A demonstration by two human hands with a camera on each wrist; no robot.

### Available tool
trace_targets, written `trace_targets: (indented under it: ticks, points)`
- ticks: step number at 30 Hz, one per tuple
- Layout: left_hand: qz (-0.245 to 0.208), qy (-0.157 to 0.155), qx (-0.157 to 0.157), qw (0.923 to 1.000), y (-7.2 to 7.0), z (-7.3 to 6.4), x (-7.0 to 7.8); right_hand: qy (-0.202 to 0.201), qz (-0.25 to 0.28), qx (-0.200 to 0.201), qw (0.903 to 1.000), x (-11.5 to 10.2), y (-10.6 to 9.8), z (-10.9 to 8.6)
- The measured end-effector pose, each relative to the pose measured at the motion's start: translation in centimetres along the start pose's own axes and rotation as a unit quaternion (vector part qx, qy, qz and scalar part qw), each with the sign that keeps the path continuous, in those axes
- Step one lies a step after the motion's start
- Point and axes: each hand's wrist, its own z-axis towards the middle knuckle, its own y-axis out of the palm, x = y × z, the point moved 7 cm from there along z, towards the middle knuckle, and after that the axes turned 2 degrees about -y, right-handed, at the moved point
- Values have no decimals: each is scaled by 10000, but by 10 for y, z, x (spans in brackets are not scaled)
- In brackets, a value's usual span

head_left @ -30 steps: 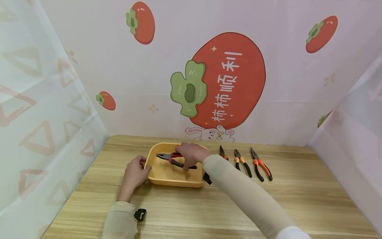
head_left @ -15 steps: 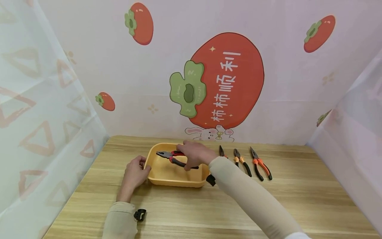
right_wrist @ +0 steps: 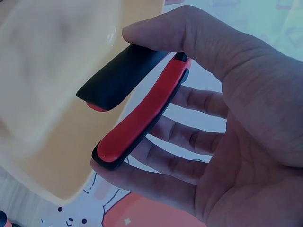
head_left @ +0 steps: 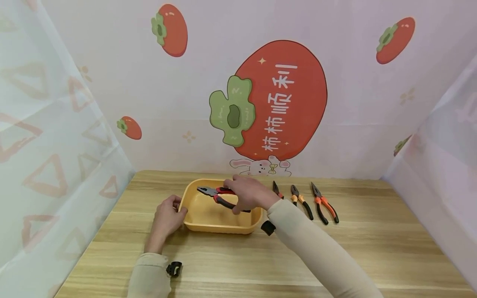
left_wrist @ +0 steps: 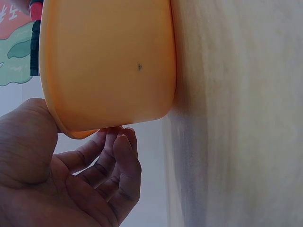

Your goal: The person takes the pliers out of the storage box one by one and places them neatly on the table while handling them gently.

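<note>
My left hand [head_left: 168, 219] grips the left end of a yellow plastic basin [head_left: 220, 229], its thumb over the rim and fingers curled outside. The left wrist view shows the basin's outer wall [left_wrist: 111, 61] and those fingers beneath the rim. My right hand [head_left: 250, 193] holds combination pliers [head_left: 220, 199] with red and black handles over the basin, jaws pointing left. In the right wrist view, the thumb lies on one handle [right_wrist: 125, 78] and the fingers are along the other. The pliers' handles are spread apart.
Right of the basin, three pliers lie in a row on the wooden table [head_left: 238, 265]: partly hidden red-handled long-nose pliers [head_left: 276, 188], yellow-and-black pliers [head_left: 301, 202] and orange-and-black long-nose pliers [head_left: 324, 203]. A printed cloth wall [head_left: 179, 149] stands behind.
My right hand has shifted slightly up and to the right with the red-handled pliers. My left hand keeps its hold on the basin, and the head view has shifted a little.
</note>
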Motion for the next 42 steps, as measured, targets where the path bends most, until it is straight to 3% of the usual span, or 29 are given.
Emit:
trace_targets:
  ticks: [14, 42]
  points:
    - [22, 16, -32, 10000, 0, -1, 0, 40, 74, 205, 9998, 10, -1, -16]
    - [-20, 57, 52, 10000, 0, 0, 0, 487, 408, 630, 9960, 41, -3, -51]
